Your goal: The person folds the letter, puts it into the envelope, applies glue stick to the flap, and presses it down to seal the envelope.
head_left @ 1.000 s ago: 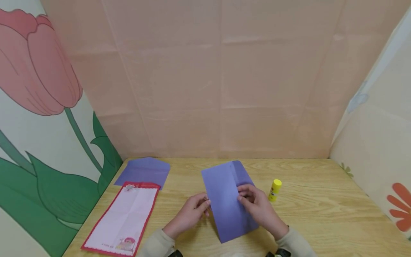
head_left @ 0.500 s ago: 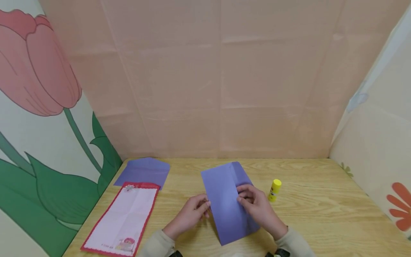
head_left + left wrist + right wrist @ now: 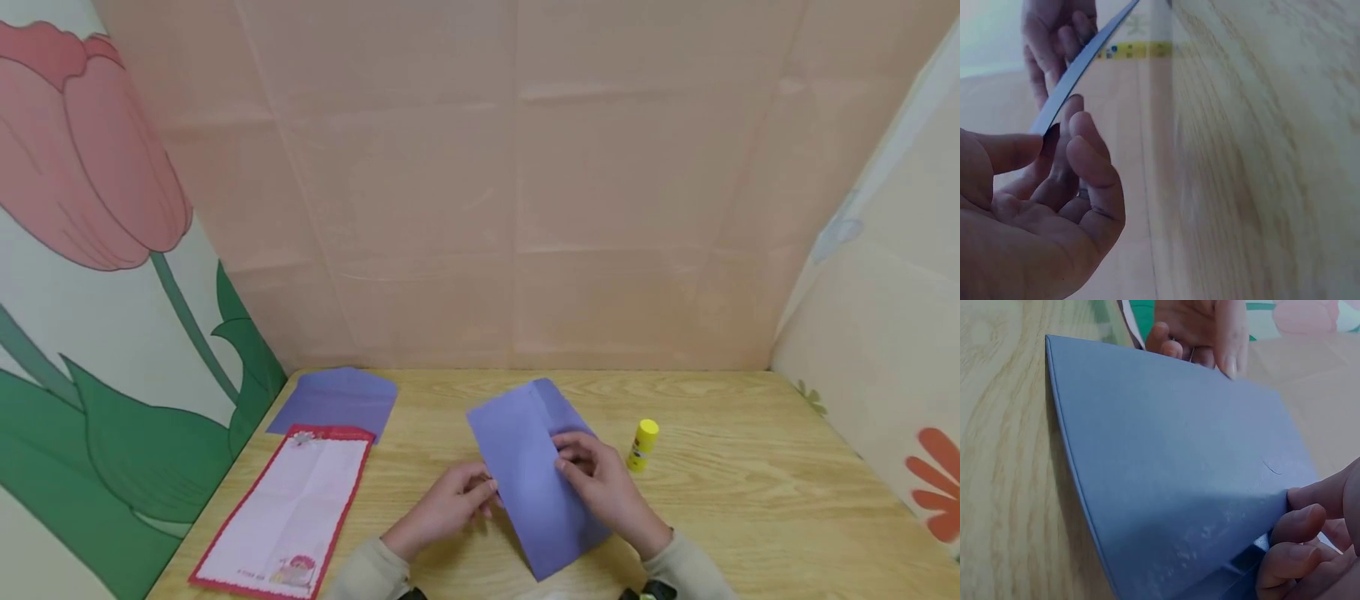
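A purple paper envelope (image 3: 517,475) is held tilted over the table between the two hands, its flap standing out at the far right side. My left hand (image 3: 446,504) pinches its left edge between thumb and fingers. On the opposite side my right hand (image 3: 600,483) grips the edge of the opening, thumb on the near face and fingers tucked behind it. In the right wrist view the envelope (image 3: 1160,444) shows shiny streaks beside its slightly gaping mouth. Seen edge-on in the left wrist view, the envelope (image 3: 1085,65) bows a little.
A yellow glue stick (image 3: 642,446) stands upright right of the right hand. At the left lies a red-bordered sheet of letter paper (image 3: 292,500), overlapping a second purple envelope (image 3: 341,400) behind it. The wooden table (image 3: 757,467) ends at a draped back wall (image 3: 510,208).
The envelope has turned slightly, its lower corner swinging right and its top shifting left. My left hand has moved a little right and down with it. The right hand stays almost still.
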